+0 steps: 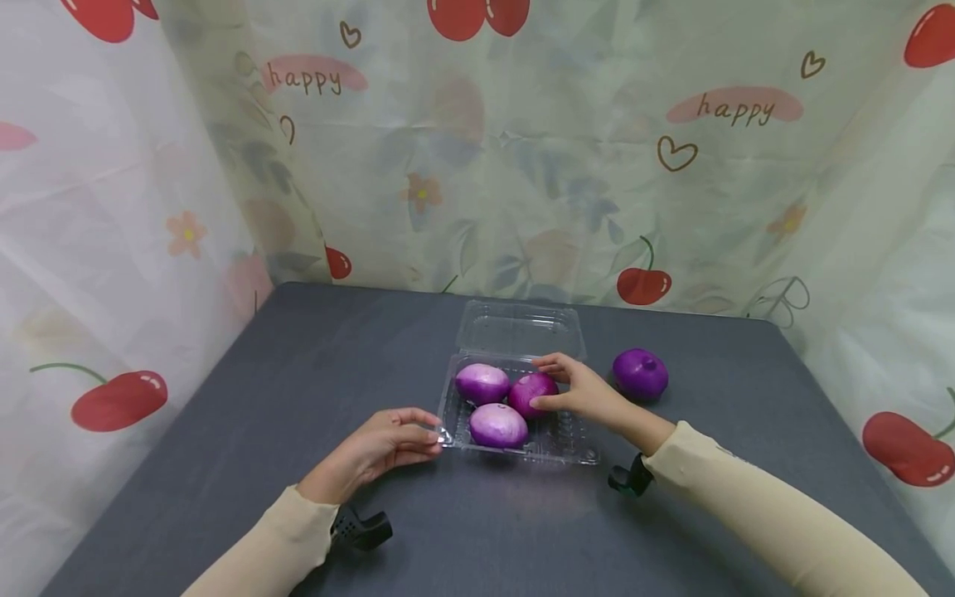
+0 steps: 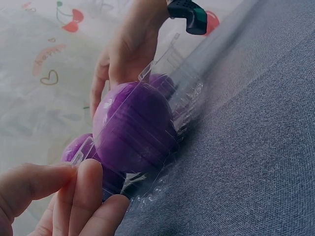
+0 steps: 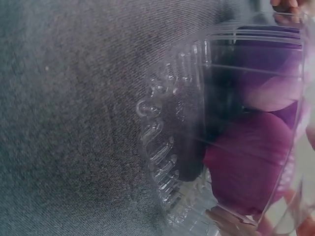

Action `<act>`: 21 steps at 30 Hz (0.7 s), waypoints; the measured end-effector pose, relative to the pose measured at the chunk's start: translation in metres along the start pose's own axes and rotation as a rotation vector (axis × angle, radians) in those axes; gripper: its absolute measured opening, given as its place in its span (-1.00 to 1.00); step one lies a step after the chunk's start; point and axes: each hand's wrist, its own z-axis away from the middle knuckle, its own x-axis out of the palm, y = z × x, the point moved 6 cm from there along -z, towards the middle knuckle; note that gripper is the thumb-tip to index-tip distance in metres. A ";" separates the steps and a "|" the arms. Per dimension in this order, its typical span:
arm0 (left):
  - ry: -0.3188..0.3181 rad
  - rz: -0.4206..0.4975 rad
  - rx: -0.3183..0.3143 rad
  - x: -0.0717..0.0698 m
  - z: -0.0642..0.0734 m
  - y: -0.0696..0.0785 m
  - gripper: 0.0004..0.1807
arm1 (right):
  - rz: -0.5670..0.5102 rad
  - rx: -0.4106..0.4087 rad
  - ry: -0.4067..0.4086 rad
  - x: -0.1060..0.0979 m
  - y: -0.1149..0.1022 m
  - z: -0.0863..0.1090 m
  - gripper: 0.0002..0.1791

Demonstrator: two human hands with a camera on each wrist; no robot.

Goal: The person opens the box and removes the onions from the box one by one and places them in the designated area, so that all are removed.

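A clear plastic clamshell box [image 1: 563, 454] lies on the table with its lid [image 1: 522, 329] folded back. Inside sit three purple onions: one at the back left [image 1: 482, 383], one in front [image 1: 498, 428] and a redder onion [image 1: 526, 395] to the right. My left hand [image 1: 388, 446] pinches the box's front left corner between thumb and fingertips, as the left wrist view also shows. Around the redder onion, my right hand [image 1: 585, 396] curls, thumb on the near side and fingers behind. Through the box wall in the right wrist view, that onion [image 3: 251, 160] rests low inside.
Another purple onion [image 1: 640, 375] stands on the dark grey table [image 1: 358, 348], right of the box and beyond my right forearm. Printed curtains [image 1: 515, 207] hang behind the table and along both sides. Each wrist wears a small black camera.
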 end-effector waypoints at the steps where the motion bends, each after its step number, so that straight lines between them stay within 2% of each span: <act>1: 0.000 0.001 0.000 0.000 0.000 0.000 -0.79 | 0.004 -0.001 -0.007 0.001 0.000 0.000 -0.29; 7: 0.002 0.001 -0.003 0.000 0.001 0.002 -0.77 | 0.021 -0.002 -0.047 0.006 -0.001 -0.004 -0.29; 16: 0.005 0.003 -0.004 -0.001 0.000 0.001 -0.74 | 0.157 0.005 -0.137 0.015 0.003 -0.009 -0.28; 21: -0.001 0.005 -0.005 -0.001 0.000 0.000 -0.75 | 0.169 0.020 -0.157 0.015 0.002 -0.010 -0.27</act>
